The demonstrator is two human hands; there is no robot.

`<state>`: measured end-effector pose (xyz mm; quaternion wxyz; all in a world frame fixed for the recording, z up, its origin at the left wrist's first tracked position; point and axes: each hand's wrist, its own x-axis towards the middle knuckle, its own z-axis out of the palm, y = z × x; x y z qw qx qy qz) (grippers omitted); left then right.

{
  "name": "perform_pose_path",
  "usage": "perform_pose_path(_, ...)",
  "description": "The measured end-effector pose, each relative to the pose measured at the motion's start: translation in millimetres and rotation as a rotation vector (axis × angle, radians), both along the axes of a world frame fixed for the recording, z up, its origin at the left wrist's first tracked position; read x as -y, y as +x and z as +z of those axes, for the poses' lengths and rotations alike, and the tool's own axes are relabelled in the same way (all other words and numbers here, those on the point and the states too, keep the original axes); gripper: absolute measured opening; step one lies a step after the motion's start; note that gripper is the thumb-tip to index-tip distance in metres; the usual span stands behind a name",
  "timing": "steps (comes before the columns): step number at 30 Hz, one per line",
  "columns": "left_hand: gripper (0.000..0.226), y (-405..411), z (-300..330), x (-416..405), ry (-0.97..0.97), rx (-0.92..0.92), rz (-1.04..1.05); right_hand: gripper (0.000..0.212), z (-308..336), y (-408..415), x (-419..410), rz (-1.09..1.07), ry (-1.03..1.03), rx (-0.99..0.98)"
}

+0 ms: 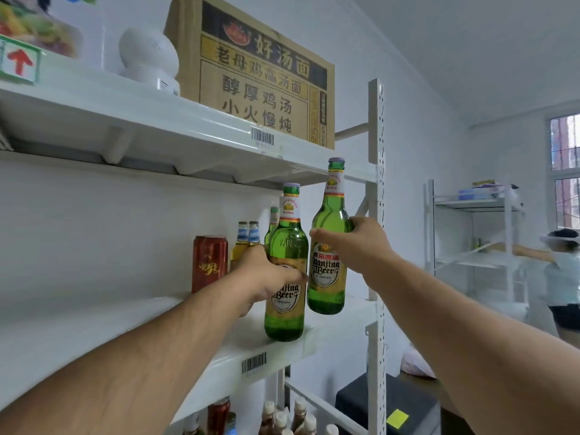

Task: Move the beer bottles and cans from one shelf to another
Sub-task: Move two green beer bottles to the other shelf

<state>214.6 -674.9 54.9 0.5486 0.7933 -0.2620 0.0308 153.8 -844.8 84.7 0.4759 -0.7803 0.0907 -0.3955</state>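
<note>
My left hand grips a green Nanjing Beer bottle that stands near the front edge of the middle white shelf. Just to its right, my right hand grips a second green Nanjing Beer bottle, held a little above the shelf surface. Behind them stand a red can, two amber bottles with blue neck labels and another green bottle, partly hidden.
A cardboard noodle box and a white round object sit on the upper shelf. More bottles fill the shelf below. The white upright post is close on the right. A person works at a far rack.
</note>
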Motion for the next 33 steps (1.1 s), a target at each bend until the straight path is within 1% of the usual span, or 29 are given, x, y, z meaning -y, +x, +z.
perform_pose_path(8,0.041,41,3,43,0.025,-0.001,0.059,0.04,-2,56,44,0.096,0.024,0.016)
perform_pose_path(11,0.046,56,5,55,0.028,-0.01,0.113,0.043,-1,79,63,0.122,0.015,0.015)
perform_pose_path(17,0.036,84,6,79,-0.002,-0.013,0.241,0.052,-3,135,107,0.181,0.008,-0.003)
perform_pose_path(23,0.033,108,6,102,-0.013,-0.001,0.344,0.039,-13,194,136,0.29,0.0,-0.04)
perform_pose_path(27,0.032,122,3,110,-0.036,-0.008,0.397,0.036,-18,226,146,0.362,0.0,-0.059)
perform_pose_path(31,0.029,131,0,115,-0.056,-0.023,0.446,0.039,-22,251,149,0.416,0.002,-0.089)
perform_pose_path(33,0.028,135,-2,115,-0.064,-0.018,0.465,0.035,-23,262,150,0.432,-0.007,-0.092)
